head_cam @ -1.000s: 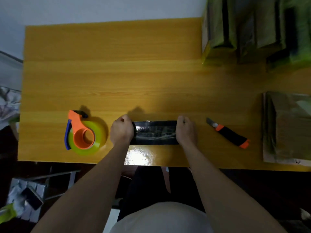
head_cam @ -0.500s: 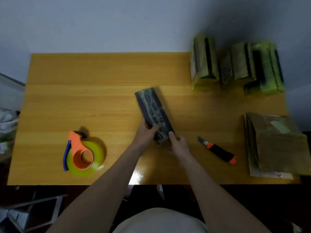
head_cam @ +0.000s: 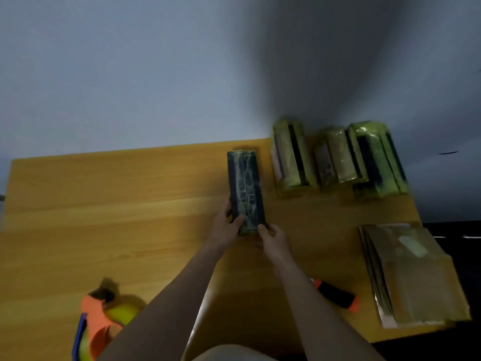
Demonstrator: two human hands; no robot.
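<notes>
Package (head_cam: 244,183), dark-wrapped, left grip (head_cam: 226,226) curled round its near end, right grip (head_cam: 273,239) pinching the near corner

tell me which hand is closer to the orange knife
Right. The right hand sits just beyond the knife, on the near end of the dark package; the left hand grips that package farther left.

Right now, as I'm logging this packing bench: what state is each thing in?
dark package, film-wrapped, pointing away from the person, near end in both hands.
left hand, grips the package's near left edge.
right hand, pinches its near right corner.
tape dispenser, lying untouched, partly hidden by an arm.
utility knife, lying untouched; blade end hidden.
yellow-green packages, wrapped, in a row at the back.
brown envelopes, stacked flat.
</notes>
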